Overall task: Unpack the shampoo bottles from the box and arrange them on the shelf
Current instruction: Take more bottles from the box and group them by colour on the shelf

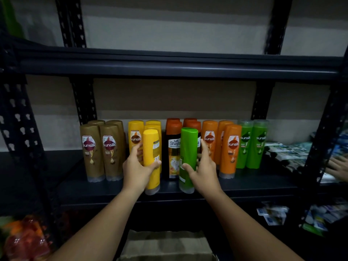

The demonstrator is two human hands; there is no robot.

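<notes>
A yellow bottle is gripped by the left hand, the thumb laid across its front and the fingers wrapped behind it; its back label is turned outward and its clear cap rests at the front edge of the shelf. A green bottle is held by the right hand, thumb on its near face and fingers curled round the far side, and it is stood cap-down at the same front edge, just beside the yellow one.

Behind them, toward the back edge of the shelf, upright bottles are lined in colour groups: brown bottles at the left end, then yellow bottles, dark bottles with orange caps, orange bottles and green bottles toward the right end. Below the front edge, between the forearms, the open cardboard box is seen. At the right margin, part of another hand is seen on the neighbouring rack.
</notes>
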